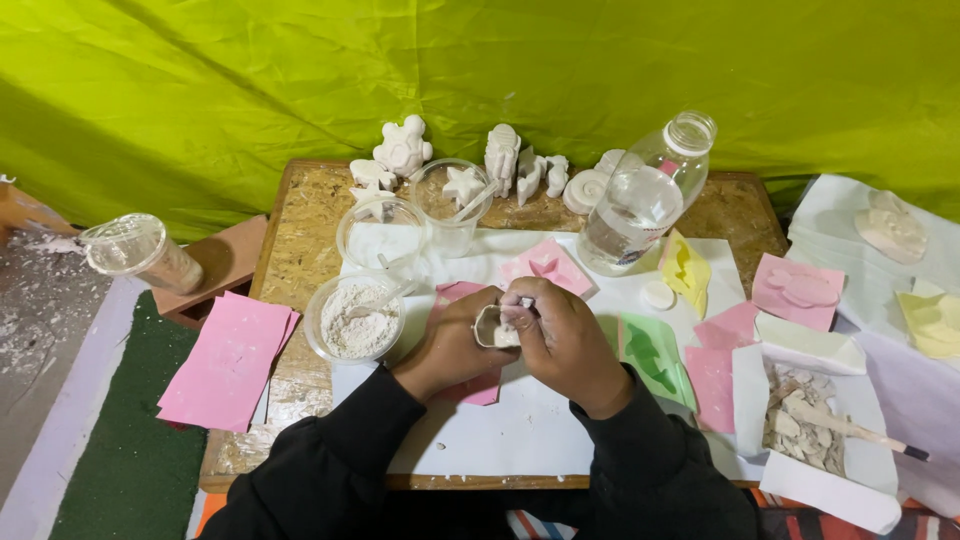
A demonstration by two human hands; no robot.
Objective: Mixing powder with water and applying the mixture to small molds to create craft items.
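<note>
Both hands meet over the white sheet [520,430] that covers the middle of the bench [300,230]. The left hand [450,345] is curled around a small plaster cast [497,328], cupping it from below, while the right hand [565,340] closes over its top, fingers pinched at the rim as though working at an edge. Whether the piece sits in a thin mould shell or is bare plaster I cannot tell from here.

Just left of the cast stands a clear plastic cup of white powder [355,318]; behind that, two more clear cups, one holding a star-shaped cast [462,185]. A row of finished white figures [405,150] lines the far edge of the bench. Right of the cast lie a green mould [650,355], a yellow mould [688,268] and a tilted clear plastic bottle [645,195]. Pink sheets [228,360] lie farther left.

The step looks like cleaning or freeing the cast; the next move would call for light, steady pressure, since thin plaster edges chip easily
</note>
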